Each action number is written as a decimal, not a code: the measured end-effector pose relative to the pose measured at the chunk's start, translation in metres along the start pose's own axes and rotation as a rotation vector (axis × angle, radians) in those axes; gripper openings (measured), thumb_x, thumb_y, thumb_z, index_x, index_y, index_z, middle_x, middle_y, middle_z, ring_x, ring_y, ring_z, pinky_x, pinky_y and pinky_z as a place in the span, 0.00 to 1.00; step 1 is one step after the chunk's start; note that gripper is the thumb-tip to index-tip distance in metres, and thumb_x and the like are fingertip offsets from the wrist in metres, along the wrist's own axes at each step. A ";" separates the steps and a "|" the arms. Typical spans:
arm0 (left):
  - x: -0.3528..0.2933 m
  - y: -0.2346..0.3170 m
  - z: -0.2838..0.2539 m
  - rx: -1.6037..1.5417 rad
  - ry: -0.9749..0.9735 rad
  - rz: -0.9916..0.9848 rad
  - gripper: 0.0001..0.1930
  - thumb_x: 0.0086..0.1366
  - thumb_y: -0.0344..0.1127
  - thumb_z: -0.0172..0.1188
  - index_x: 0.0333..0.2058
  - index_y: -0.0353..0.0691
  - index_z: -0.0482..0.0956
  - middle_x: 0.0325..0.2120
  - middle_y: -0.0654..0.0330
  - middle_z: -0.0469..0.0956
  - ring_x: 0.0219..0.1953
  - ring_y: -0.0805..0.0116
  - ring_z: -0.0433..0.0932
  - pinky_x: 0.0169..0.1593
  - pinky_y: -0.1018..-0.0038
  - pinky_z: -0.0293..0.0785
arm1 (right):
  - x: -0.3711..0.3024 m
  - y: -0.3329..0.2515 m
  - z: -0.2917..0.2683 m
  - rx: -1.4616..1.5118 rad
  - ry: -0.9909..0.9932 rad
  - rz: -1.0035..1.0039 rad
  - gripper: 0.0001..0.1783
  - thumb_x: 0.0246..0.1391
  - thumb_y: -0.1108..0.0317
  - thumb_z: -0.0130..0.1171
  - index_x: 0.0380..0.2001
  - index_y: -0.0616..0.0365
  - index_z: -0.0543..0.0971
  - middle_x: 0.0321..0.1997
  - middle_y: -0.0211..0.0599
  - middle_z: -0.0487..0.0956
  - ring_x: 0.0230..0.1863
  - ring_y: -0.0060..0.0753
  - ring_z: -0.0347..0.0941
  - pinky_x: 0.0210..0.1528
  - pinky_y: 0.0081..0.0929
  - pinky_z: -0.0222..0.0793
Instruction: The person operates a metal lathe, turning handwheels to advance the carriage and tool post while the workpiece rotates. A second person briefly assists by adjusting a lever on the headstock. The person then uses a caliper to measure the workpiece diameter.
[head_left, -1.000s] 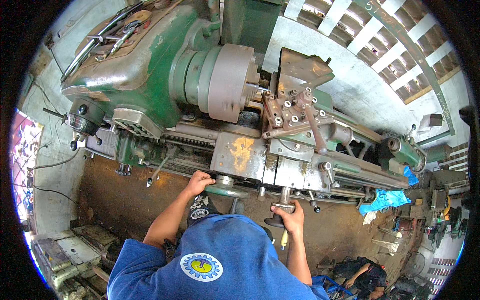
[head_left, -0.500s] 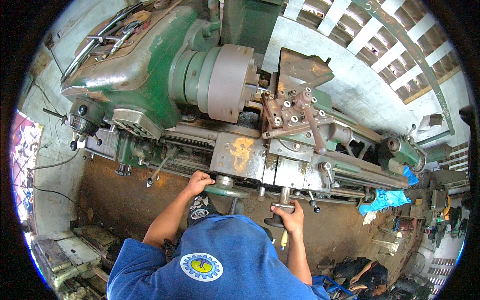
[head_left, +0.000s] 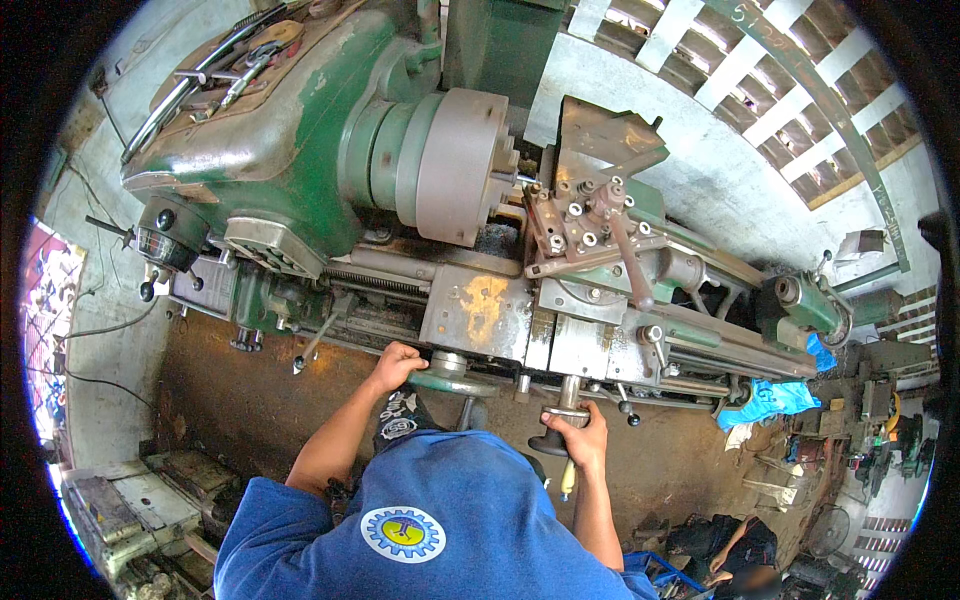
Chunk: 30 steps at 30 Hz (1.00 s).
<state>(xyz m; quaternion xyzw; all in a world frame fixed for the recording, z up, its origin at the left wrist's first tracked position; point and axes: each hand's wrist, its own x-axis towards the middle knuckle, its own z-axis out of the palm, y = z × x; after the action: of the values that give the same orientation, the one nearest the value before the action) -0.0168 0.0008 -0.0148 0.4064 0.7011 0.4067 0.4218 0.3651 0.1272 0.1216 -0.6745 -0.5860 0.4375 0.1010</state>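
Note:
A large green lathe fills the upper part of the head view. My left hand [head_left: 400,368] is closed on the left rim of the green carriage handwheel [head_left: 450,383]. Further right, my right hand [head_left: 583,432] grips the cross-slide handwheel [head_left: 560,440], which has a pale yellow handle [head_left: 569,478] hanging below it. Above my hands lies the saddle [head_left: 484,305], its metal marked by a yellowish patch. The tool post [head_left: 590,225], with a long clamping lever [head_left: 630,262], stands close to the big grey chuck [head_left: 462,167]. A short bright piece [head_left: 525,181] shows between the chuck jaws and the tool post.
Several wrenches and rods [head_left: 235,80] lie on top of the headstock [head_left: 290,150]. The tailstock [head_left: 808,300] sits at the right end of the bed, above a blue plastic bag [head_left: 775,402]. Another person [head_left: 722,545] is low at the bottom right, and a machine [head_left: 130,515] stands at lower left.
Both my hands keep their holds on the handwheels with no visible movement. At the bottom right, the other person has shifted slightly.

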 end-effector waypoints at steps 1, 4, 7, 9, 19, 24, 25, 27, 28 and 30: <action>0.000 0.000 0.000 0.013 0.002 0.007 0.21 0.56 0.40 0.67 0.14 0.31 0.70 0.10 0.62 0.58 0.17 0.75 0.59 0.24 0.68 0.55 | 0.000 0.000 0.000 0.003 -0.002 -0.009 0.50 0.29 0.40 0.82 0.50 0.66 0.80 0.44 0.58 0.85 0.45 0.48 0.84 0.51 0.40 0.78; 0.000 0.000 0.000 0.029 0.013 0.009 0.22 0.56 0.41 0.67 0.14 0.31 0.69 0.11 0.62 0.57 0.17 0.74 0.59 0.25 0.67 0.56 | 0.000 0.000 -0.001 -0.001 -0.011 0.002 0.49 0.29 0.40 0.82 0.50 0.66 0.80 0.44 0.58 0.85 0.45 0.49 0.84 0.52 0.40 0.78; 0.000 -0.002 0.000 0.035 0.010 0.006 0.23 0.56 0.41 0.66 0.14 0.31 0.68 0.11 0.62 0.56 0.17 0.74 0.58 0.25 0.67 0.55 | 0.001 0.001 0.000 0.007 -0.011 -0.003 0.49 0.29 0.44 0.83 0.51 0.68 0.79 0.43 0.56 0.85 0.43 0.45 0.84 0.49 0.38 0.78; 0.001 -0.004 0.000 0.024 0.007 0.008 0.23 0.55 0.41 0.66 0.14 0.31 0.67 0.11 0.62 0.55 0.17 0.74 0.58 0.24 0.67 0.55 | 0.001 0.001 0.001 0.005 0.007 -0.015 0.48 0.30 0.51 0.84 0.52 0.71 0.77 0.40 0.52 0.85 0.39 0.37 0.83 0.44 0.33 0.79; 0.001 -0.004 0.001 0.017 0.001 0.007 0.23 0.56 0.41 0.67 0.13 0.32 0.68 0.11 0.61 0.56 0.16 0.75 0.58 0.24 0.68 0.55 | 0.001 0.002 0.001 -0.001 0.014 -0.019 0.47 0.30 0.51 0.83 0.52 0.71 0.77 0.40 0.53 0.85 0.38 0.38 0.84 0.42 0.34 0.80; 0.000 0.000 0.001 -0.005 0.007 0.023 0.23 0.55 0.41 0.67 0.13 0.33 0.67 0.11 0.61 0.56 0.16 0.75 0.58 0.24 0.68 0.55 | 0.003 0.006 0.001 0.006 -0.012 0.024 0.52 0.27 0.40 0.82 0.52 0.67 0.79 0.46 0.59 0.85 0.49 0.50 0.83 0.54 0.40 0.77; 0.000 0.000 0.000 0.004 -0.005 0.002 0.23 0.55 0.41 0.67 0.13 0.33 0.67 0.11 0.61 0.56 0.16 0.75 0.58 0.24 0.68 0.55 | 0.003 0.007 0.002 0.004 0.003 -0.009 0.50 0.29 0.43 0.83 0.51 0.68 0.79 0.44 0.57 0.85 0.45 0.46 0.83 0.50 0.38 0.77; 0.000 0.001 0.000 0.024 0.004 0.023 0.23 0.55 0.40 0.67 0.13 0.32 0.67 0.11 0.61 0.55 0.17 0.75 0.58 0.24 0.67 0.54 | 0.004 0.008 0.004 -0.024 0.038 -0.051 0.45 0.31 0.51 0.84 0.49 0.70 0.77 0.39 0.52 0.85 0.37 0.37 0.83 0.41 0.33 0.79; 0.000 0.000 -0.001 0.058 -0.003 0.005 0.23 0.55 0.40 0.67 0.13 0.32 0.66 0.11 0.61 0.54 0.17 0.75 0.58 0.24 0.67 0.54 | 0.004 0.009 0.004 0.003 0.031 -0.058 0.45 0.31 0.51 0.84 0.49 0.70 0.77 0.39 0.52 0.85 0.37 0.37 0.83 0.41 0.33 0.79; 0.000 0.000 -0.001 0.039 0.003 0.022 0.23 0.55 0.40 0.66 0.13 0.32 0.66 0.11 0.62 0.53 0.17 0.74 0.57 0.24 0.67 0.54 | 0.004 0.008 0.004 -0.012 0.029 -0.039 0.45 0.31 0.51 0.84 0.49 0.70 0.77 0.38 0.52 0.85 0.37 0.36 0.83 0.41 0.33 0.79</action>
<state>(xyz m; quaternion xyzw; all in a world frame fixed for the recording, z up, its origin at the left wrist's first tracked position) -0.0180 0.0010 -0.0146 0.4216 0.7049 0.3983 0.4083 0.3675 0.1269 0.1125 -0.6700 -0.5999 0.4222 0.1140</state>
